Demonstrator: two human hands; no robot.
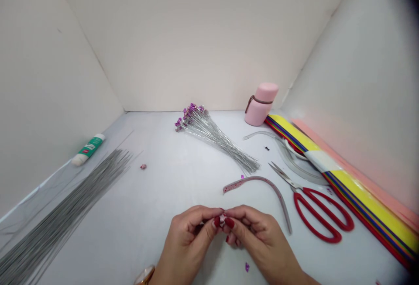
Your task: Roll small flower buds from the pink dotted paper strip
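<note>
My left hand (194, 232) and my right hand (257, 237) meet near the front of the white table. Between their fingertips they pinch a small pink folded star (223, 220), partly covered by the thumbs. A similar small pink piece (143, 166) lies by itself to the left. Just beyond my right hand curves a strip (262, 179) with a pink patterned end. One purple scrap (247, 267) rests below my hands, close to the right wrist.
Red-handled scissors (310, 206) lie at right, beside colourful sheets (353, 184) and a clear tube (288, 158). A pink bottle (262, 104) stands behind. Wire stems with purple tops (216, 134) fill the middle back. Bare grey wires (72, 211) and a glue stick (88, 149) are left.
</note>
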